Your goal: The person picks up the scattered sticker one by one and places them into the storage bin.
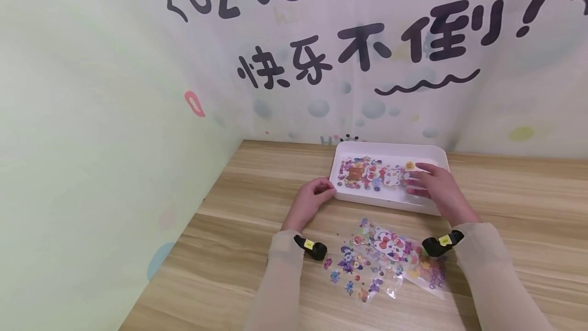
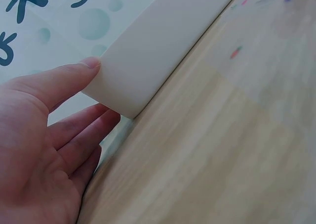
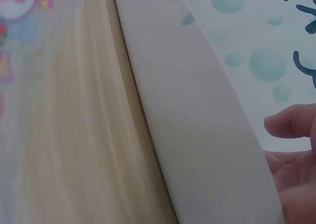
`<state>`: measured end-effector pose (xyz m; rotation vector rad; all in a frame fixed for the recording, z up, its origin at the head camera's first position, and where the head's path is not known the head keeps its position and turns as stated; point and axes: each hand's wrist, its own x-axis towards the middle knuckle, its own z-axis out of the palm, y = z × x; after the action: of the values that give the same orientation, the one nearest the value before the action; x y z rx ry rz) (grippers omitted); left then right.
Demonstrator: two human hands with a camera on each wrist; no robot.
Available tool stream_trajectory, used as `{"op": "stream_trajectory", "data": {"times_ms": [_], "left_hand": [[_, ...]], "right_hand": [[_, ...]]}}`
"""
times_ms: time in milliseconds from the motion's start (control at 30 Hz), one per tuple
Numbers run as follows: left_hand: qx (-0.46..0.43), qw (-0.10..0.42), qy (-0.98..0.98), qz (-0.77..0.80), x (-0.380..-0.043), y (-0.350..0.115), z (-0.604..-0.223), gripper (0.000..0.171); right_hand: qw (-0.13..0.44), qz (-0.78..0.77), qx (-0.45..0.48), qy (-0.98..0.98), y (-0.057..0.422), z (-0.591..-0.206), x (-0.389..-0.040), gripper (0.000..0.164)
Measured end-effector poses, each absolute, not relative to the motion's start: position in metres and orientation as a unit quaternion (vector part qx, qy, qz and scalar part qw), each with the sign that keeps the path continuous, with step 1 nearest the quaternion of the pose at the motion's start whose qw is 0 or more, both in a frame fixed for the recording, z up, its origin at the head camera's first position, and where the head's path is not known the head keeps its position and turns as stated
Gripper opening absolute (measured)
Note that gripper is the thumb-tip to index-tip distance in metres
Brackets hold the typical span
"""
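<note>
The left hand (image 1: 314,199) pinches the white tray (image 1: 367,199) by its corner; beside the right hand's (image 1: 438,190) loosely spread fingers lies a white bear sticker (image 1: 392,178); a firm left grip should prevent sliding

Left hand (image 2: 37,147) at white tray (image 2: 143,61)
</note>
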<state>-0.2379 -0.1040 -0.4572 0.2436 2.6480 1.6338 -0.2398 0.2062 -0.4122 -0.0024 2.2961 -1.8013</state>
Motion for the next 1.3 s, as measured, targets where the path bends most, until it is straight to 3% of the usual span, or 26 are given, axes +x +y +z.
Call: {"op": "stream_trajectory", "data": {"times_ms": [300, 767, 1300], "left_hand": [[0.08, 0.005, 0.854, 0.514, -0.2387, -0.1048, -0.4587, 0.01], [0.083, 0.005, 0.85, 0.52, -0.2385, -0.104, -0.4576, 0.011], [0.082, 0.007, 0.852, 0.518, -0.2389, -0.1038, -0.4571, 0.009]], "right_hand": [[0.129, -0.582, -0.03, 0.802, 0.2074, -0.4135, -0.2416, 0.07], [0.106, -0.535, -0.02, 0.838, 0.206, -0.4165, -0.242, 0.053], [0.121, -0.51, -0.013, 0.852, 0.2026, -0.4159, -0.2411, 0.064]]}}
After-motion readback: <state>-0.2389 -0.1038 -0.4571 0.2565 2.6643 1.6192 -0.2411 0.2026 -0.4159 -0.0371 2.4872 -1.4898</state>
